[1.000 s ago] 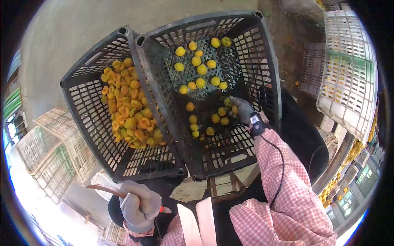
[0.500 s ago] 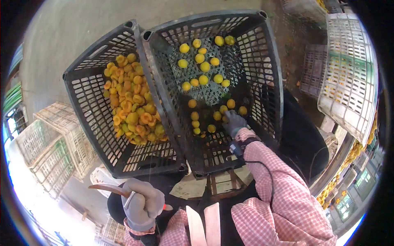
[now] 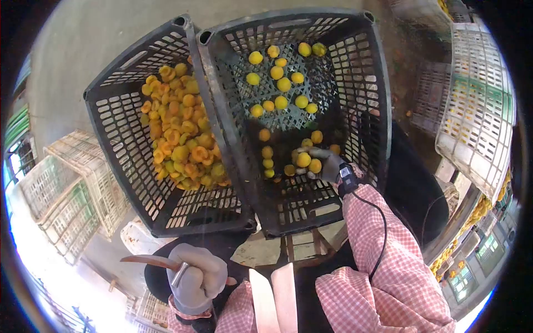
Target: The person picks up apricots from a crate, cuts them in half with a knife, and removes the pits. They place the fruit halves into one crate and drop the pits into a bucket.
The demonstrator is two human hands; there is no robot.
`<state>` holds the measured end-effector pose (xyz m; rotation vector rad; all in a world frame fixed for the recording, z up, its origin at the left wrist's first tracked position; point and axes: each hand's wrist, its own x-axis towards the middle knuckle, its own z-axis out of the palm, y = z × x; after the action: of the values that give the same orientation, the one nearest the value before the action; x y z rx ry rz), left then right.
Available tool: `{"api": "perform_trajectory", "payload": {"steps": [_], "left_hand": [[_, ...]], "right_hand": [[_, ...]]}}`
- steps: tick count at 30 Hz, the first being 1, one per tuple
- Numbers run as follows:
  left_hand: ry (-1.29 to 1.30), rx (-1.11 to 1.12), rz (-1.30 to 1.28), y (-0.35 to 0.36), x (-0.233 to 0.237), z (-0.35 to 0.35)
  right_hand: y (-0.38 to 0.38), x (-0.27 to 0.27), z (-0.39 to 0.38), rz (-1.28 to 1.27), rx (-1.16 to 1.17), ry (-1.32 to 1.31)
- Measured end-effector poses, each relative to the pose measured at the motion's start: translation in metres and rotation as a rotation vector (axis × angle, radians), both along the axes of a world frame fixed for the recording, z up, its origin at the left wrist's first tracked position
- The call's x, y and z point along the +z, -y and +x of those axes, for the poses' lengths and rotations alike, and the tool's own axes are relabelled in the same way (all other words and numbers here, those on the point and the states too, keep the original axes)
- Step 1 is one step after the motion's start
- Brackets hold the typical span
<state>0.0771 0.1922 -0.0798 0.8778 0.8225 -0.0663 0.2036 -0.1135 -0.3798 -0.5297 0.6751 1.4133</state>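
Note:
My left hand (image 3: 195, 277), in a pale grey glove, is closed around a small knife (image 3: 145, 260), its brownish curved blade pointing left. In the right-hand black crate (image 3: 297, 222), my right hand (image 3: 328, 164), also gloved, is turned partly palm up and cups a couple of apricots (image 3: 303, 160) in its fingers. More whole yellow apricots (image 3: 283, 84) are scattered over that crate's floor. The black crate on the left (image 3: 161, 225) contains a heap of cut, orange-fleshed apricots (image 3: 183, 127).
White plastic crates (image 3: 474, 105) stand at the right, and more crates (image 3: 72, 194) are stacked at the left. A strapped-on device with a cable (image 3: 348, 180) sits at my right wrist. Concrete floor (image 3: 111, 33) lies beyond the black crates.
My right hand has turned from reaching down to cupping apricots, lifting them slightly off the crate floor. The left hand still has the knife. The view has shifted a little.

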Motion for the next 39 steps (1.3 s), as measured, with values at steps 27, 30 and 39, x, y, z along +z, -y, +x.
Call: {"api": "perform_trajectory", "payload": {"steps": [27, 30, 39], "left_hand": [[0.047, -0.08, 0.035, 0.004, 0.014, 0.006], [0.064, -0.094, 0.026, 0.008, 0.021, 0.003], [0.331, -0.084, -0.005, 0.031, 0.028, -0.028]], "right_hand": [[-0.016, 0.058, -0.003, 0.254, -0.182, 0.076], [-0.03, 0.11, 0.004, 0.446, -0.292, 0.068], [-0.02, 0.266, -0.027, 0.679, -0.29, 0.258]]}}
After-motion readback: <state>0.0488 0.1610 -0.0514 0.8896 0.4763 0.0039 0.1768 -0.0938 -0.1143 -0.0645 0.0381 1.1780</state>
